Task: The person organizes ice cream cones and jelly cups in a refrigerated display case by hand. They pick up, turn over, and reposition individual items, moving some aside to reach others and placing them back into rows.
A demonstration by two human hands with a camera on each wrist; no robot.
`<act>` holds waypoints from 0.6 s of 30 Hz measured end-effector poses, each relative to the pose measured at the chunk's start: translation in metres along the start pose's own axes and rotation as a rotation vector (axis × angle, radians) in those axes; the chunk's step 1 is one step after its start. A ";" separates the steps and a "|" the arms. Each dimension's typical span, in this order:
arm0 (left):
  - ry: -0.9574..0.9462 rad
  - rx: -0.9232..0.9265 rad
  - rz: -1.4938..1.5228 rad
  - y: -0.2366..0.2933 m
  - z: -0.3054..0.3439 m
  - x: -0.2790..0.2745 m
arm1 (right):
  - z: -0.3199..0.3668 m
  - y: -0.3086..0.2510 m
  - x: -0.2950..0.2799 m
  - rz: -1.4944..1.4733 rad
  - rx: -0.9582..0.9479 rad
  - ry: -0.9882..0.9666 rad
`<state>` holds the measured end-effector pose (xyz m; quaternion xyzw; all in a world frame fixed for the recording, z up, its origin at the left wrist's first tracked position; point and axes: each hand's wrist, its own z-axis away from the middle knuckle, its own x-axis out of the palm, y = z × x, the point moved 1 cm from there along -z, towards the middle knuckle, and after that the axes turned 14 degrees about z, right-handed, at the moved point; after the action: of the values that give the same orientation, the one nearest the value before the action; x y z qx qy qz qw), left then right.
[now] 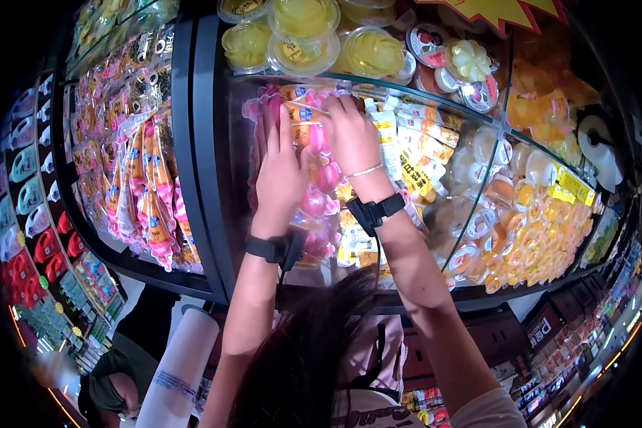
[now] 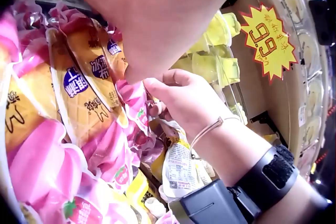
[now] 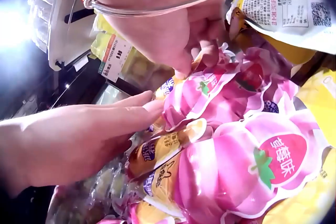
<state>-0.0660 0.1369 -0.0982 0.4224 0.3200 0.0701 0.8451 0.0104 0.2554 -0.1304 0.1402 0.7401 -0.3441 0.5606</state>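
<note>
Pink-and-orange pudding packs [image 3: 199, 98], shaped like ice cream cones, lie in a row in a display case. My left hand [image 1: 279, 178] reaches over the left end of the row, its fingers stretched out. In the right wrist view these fingers [image 3: 118, 116] lie against the side of a pack. My right hand [image 1: 355, 139] is just beside it, with a bracelet at its wrist. Its fingers are bent and pinch the edge of a cone-shaped pudding pack, as the left wrist view also shows from the side [image 2: 184, 95]. Part of that pack is hidden under the hands.
White-and-yellow pouches [image 1: 417, 160] stand right of the packs. Yellow jelly cups [image 1: 303, 50] fill the shelf behind a glass divider. Clear-lidded cups [image 1: 528, 235] fill the right compartment. A black post [image 1: 196, 143] separates the case from more hanging packs [image 1: 150, 185] on the left.
</note>
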 end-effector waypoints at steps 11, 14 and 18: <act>-0.041 0.028 0.128 -0.006 0.002 -0.002 | 0.001 -0.006 0.002 0.021 0.061 -0.100; 0.048 0.210 -0.019 -0.007 0.008 -0.005 | 0.002 -0.004 -0.005 0.088 0.033 -0.090; 0.135 0.364 -0.017 0.021 0.040 -0.032 | 0.008 -0.004 -0.013 0.000 0.096 -0.131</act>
<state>-0.0637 0.1109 -0.0488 0.5600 0.3868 0.0319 0.7320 0.0184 0.2500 -0.1179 0.1438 0.6845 -0.3875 0.6005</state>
